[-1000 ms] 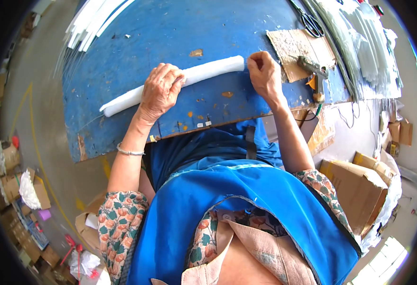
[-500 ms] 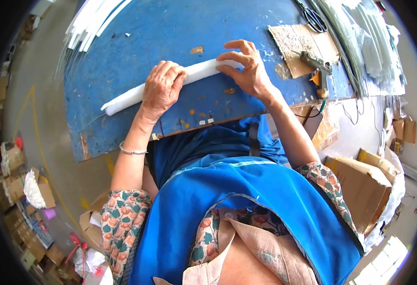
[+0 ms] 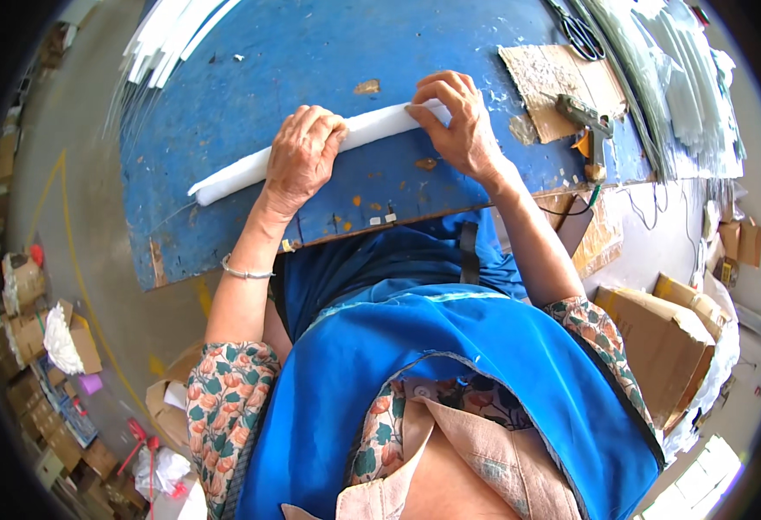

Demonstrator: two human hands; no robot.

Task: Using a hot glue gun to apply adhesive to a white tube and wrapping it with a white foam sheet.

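A long white roll (image 3: 363, 134) of soft sheet material lies slantwise on the blue desk (image 3: 250, 78), its lower end toward the person's left and its upper end toward the right. The left hand (image 3: 301, 156) rests palm-down on top of the roll near its middle, the fingers (image 3: 311, 130) curled over the far side so that the roll passes under the palm; they press on it rather than close around it. The right hand (image 3: 458, 121) sits at the roll's right end, where its fingers (image 3: 437, 91) bend down over the top of the roll and the thumb lies against the near side, so the end is pinched lightly between them. The part of the roll between the two hands is bare, and its left end juts out well past the left hand.

A silver bracelet (image 3: 243, 273) circles the left wrist. To the right of the right hand lies a worn cardboard sheet (image 3: 553, 82) with a glue gun (image 3: 584, 115) resting on it, and scissors (image 3: 581, 33) lie near the desk's far edge. White strips (image 3: 177, 35) are stacked at the far left corner.
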